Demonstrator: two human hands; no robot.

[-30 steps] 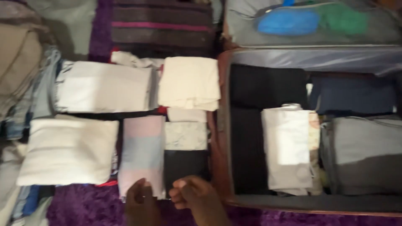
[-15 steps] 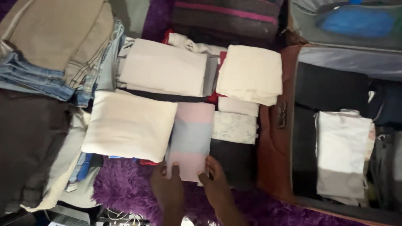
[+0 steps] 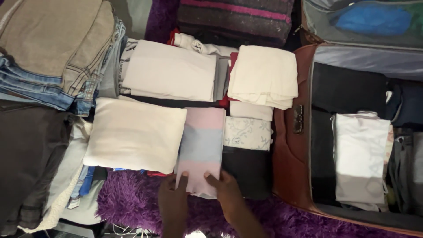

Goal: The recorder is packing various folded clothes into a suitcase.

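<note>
A folded pink-and-blue striped garment (image 3: 202, 147) lies among stacks of folded clothes on a purple shaggy rug (image 3: 132, 200). My left hand (image 3: 173, 200) grips its near left corner, thumb on top. At its near right corner my right hand (image 3: 224, 189) does the same, fingers on the cloth. A black folded piece (image 3: 247, 172) lies just right of my right hand. A cream folded garment (image 3: 134, 134) sits just left of the striped one.
An open brown suitcase (image 3: 291, 154) on the right holds folded black, white and grey clothes. Jeans and tan trousers (image 3: 53, 48) are piled at top left, dark brown cloth (image 3: 26, 150) at left. More white folded stacks (image 3: 264, 75) lie behind.
The view swung left from the suitcase toward the clothes piles. My hands moved from the rug onto the near end of the striped garment and took hold of it.
</note>
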